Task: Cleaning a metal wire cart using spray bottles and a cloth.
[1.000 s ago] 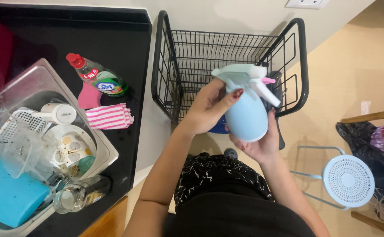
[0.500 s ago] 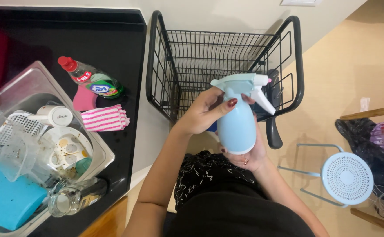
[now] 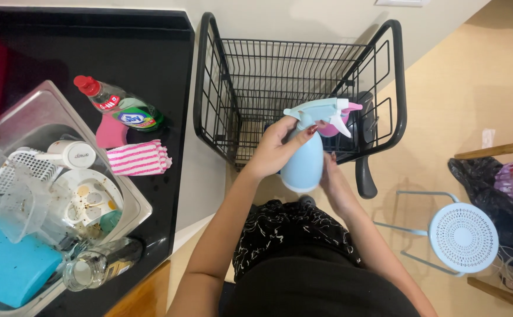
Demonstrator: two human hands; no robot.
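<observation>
**Spray bottle held in both hands over a wire cart**

The left hand (image 3: 277,147) wraps its fingers around the neck of the pale blue spray bottle (image 3: 303,164), just under the teal trigger head; the right hand (image 3: 333,176) supports the body from behind, its fingers mostly hidden, so their spread cannot be told. The bottle hangs upright, in front of the black wire cart (image 3: 209,105) and above the person's lap. The step in hand appears to be gripping or twisting the head; a firmer counter-hold on the body would likely be needed. Open floor lies to the right, bounded by a round blue stool (image 3: 465,238); the black counter (image 3: 151,64) edge stands close on the left.
</observation>
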